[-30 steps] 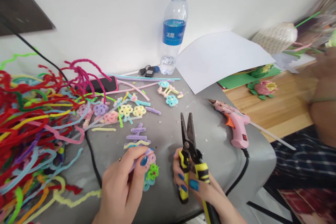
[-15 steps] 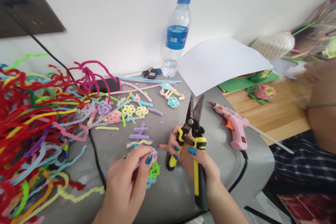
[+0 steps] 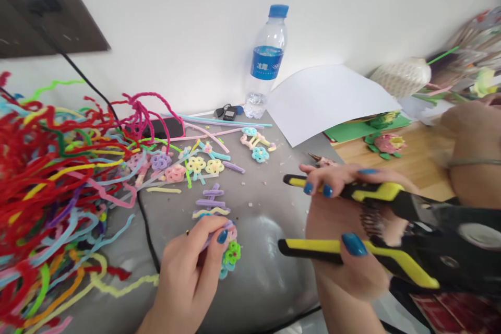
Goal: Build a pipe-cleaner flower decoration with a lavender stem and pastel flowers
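My left hand (image 3: 195, 266) is closed, finger and thumb pinching the end of a lavender pipe cleaner (image 3: 207, 240), mostly hidden by the fingers. Just beyond it a green flower of pipe cleaner (image 3: 232, 253) shows, with pink and light-blue pieces around it. Above lie short lavender bars (image 3: 211, 203) and a wavy cream piece (image 3: 211, 213). Over the table's right side, my right hand (image 3: 344, 229) grips spring-loaded shears (image 3: 391, 255) with black and yellow handles. The handles are spread and point left; the head, close to the camera, points right and its blades cannot be made out.
A tangle of coloured pipe cleaners (image 3: 58, 177) covers the left. Small pipe-cleaner flowers (image 3: 195, 165) lie mid-table. Behind stand a water bottle (image 3: 266, 62) and a white sheet (image 3: 329, 99). My right hand mostly hides the glue gun (image 3: 319, 159). Another person's arm (image 3: 473, 151) is at right.
My right hand has swung right and up toward the camera with the shears, turning them from blades pointing away to head pointing right. My left hand stays almost still.
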Motion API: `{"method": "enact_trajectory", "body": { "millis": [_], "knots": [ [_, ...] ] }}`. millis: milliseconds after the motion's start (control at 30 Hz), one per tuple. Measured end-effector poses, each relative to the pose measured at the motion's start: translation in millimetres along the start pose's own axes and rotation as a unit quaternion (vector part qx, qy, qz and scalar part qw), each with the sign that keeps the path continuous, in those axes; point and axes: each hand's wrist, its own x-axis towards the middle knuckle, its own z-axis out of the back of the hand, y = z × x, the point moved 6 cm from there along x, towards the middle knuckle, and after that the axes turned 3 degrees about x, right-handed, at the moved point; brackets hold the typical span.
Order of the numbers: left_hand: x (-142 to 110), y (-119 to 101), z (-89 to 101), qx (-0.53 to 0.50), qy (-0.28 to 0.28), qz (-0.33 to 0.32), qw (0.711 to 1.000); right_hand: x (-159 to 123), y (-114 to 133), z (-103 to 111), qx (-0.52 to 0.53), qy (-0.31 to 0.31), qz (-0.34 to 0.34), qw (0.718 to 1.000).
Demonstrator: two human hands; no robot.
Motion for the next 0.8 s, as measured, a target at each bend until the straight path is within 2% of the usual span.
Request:
{"method": "enact_trajectory", "body": {
  "millis": [100,133,167,267,367,433,500,600,633,700,800],
  "knots": [
    [-0.6,0.3,1.1,-0.010,-0.009,0.000,1.000,-2.9,15.7,10.3,0.038,-0.023,0.113,0.993],
    [-0.9,0.6,0.8,-0.014,-0.011,0.002,1.000,0.1,11.7,12.9,0.047,-0.007,0.097,0.994],
    [-1.3,0.9,0.3,-0.017,-0.012,0.003,1.000,4.1,2.4,15.2,0.052,0.021,0.051,0.997],
    [-2.2,3.4,-2.6,-0.022,-0.001,0.016,1.000,7.0,-38.9,30.0,0.025,0.103,-0.138,0.985],
    [-2.3,7.9,-5.7,-0.028,0.019,0.045,0.998,-9.8,-69.3,54.7,-0.061,0.126,-0.248,0.959],
    [-1.8,9.1,-7.5,-0.031,0.034,0.057,0.997,-30.9,-76.1,60.3,-0.091,0.147,-0.300,0.938],
    [-0.7,8.0,-8.0,-0.032,0.039,0.054,0.997,-52.9,-69.8,55.0,-0.108,0.156,-0.321,0.928],
    [0.6,5.3,-10.5,-0.052,0.050,0.039,0.997,-77.3,-51.0,38.1,-0.152,0.140,-0.307,0.929],
    [0.7,5.0,-12.1,-0.062,0.057,0.035,0.996,-84.6,-48.4,30.9,-0.162,0.155,-0.310,0.924],
    [0.4,5.4,-14.8,-0.068,0.064,0.031,0.995,-96.0,-49.8,22.5,-0.179,0.179,-0.312,0.916],
    [-0.7,7.0,-15.6,-0.035,0.054,0.026,0.998,-106.5,-62.1,24.4,-0.191,0.198,-0.302,0.913]
  ]
}}
